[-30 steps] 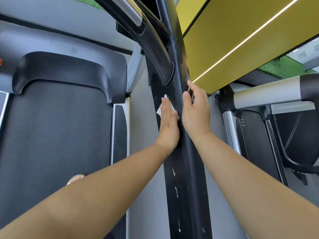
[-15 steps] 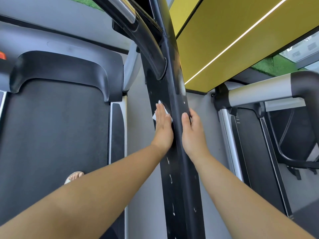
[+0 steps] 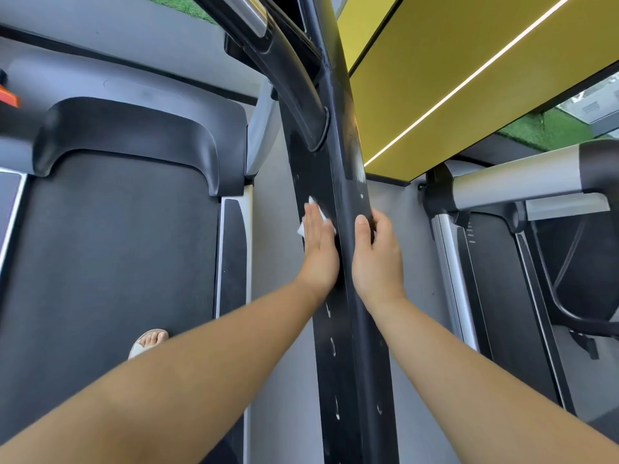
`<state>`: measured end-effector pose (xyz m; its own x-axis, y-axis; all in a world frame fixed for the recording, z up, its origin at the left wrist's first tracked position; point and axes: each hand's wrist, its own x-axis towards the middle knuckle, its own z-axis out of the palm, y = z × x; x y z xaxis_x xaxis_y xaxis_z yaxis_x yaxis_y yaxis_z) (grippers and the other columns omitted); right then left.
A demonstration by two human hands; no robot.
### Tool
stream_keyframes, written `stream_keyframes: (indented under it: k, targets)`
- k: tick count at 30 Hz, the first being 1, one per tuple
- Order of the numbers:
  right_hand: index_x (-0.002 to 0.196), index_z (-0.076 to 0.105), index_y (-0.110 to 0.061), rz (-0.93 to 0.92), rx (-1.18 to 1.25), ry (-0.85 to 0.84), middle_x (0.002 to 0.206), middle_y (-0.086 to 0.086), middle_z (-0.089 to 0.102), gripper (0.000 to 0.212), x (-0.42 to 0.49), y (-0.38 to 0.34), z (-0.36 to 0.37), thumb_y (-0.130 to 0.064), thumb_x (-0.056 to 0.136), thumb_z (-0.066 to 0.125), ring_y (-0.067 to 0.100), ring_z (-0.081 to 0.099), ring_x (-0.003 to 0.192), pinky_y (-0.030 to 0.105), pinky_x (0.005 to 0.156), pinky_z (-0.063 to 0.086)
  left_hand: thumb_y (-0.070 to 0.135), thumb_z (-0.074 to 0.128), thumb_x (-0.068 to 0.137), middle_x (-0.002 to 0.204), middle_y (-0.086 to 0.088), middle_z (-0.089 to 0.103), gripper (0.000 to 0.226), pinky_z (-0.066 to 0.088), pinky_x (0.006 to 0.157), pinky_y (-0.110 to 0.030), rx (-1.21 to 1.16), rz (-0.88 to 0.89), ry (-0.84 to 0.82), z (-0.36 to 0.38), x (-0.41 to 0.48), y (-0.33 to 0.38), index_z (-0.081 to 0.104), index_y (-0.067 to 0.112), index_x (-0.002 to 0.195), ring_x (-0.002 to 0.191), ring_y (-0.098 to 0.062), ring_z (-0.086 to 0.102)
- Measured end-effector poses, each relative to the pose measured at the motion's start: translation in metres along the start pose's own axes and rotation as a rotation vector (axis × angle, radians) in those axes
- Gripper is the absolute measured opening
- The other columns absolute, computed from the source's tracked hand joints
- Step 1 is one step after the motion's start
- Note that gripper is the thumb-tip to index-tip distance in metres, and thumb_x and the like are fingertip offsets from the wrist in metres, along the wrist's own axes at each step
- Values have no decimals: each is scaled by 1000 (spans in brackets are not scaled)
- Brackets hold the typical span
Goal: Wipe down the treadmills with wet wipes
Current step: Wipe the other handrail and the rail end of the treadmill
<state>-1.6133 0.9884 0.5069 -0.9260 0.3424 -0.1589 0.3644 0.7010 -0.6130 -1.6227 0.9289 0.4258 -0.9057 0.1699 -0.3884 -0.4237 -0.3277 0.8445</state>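
We have both hands on the black upright post (image 3: 348,296) of the treadmill, one on each side of it. Our left hand (image 3: 320,249) lies flat with its fingers together, pressing the white wet wipe (image 3: 303,227) against the post's left face; only the wipe's corners peek out past the fingertips and the palm edge. We judge the flat palm is there to spread pressure over the wipe so it drags evenly along the panel. Our right hand (image 3: 378,259) curls around the post's right edge, thumb on the front face and fingers wrapped behind, closed on the post itself with no wipe visible in it; we take this as a brace that steadies us against the push of the wiping hand

The post runs from the bottom of the view up to where the curved black handrail (image 3: 288,78) joins it just above our hands, so upward travel for the wipe looks short before that joint blocks it. Downward the post face is open and long, dotted with small pale marks that may be droplets or residue. To the left, a grey gap separates the post from the treadmill belt (image 3: 110,262), where a sandalled foot (image 3: 149,343) shows. To the right, a strip of grey floor lies between the post and the neighbouring treadmill's silver rail (image 3: 502,185), well apart from our right hand
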Motion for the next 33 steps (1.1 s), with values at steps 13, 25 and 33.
stream_keyframes:
  k: [13, 25, 33]
  targets:
    - [140, 41, -22, -20, -47, 5, 137, -5, 50, 46, 1, 1, 1, -42, 99, 34, 15, 48, 123, 34, 100, 42, 102, 20, 53, 154, 21, 23, 104, 12, 118, -41, -39, -224, -3, -12, 37, -41, 26, 50, 143, 143, -5, 17]
    - [137, 45, -22, -44, -58, 23, 130, -7, 54, 42, -1, 1, 1, -38, 100, 35, 11, 50, 117, 23, 92, 39, 73, 14, 66, 156, 10, 20, 92, 13, 117, -44, -95, -323, 135, -11, 49, -2, 21, 32, 148, 143, -12, 18]
    - [133, 48, -21, -58, -47, 32, 126, -7, 57, 38, -1, 0, 0, -37, 100, 37, 11, 51, 114, 24, 91, 40, 55, 6, 97, 157, 17, -6, 60, -4, 119, -35, -30, -236, 46, 0, -22, -18, -4, 31, 152, 143, -2, -10]
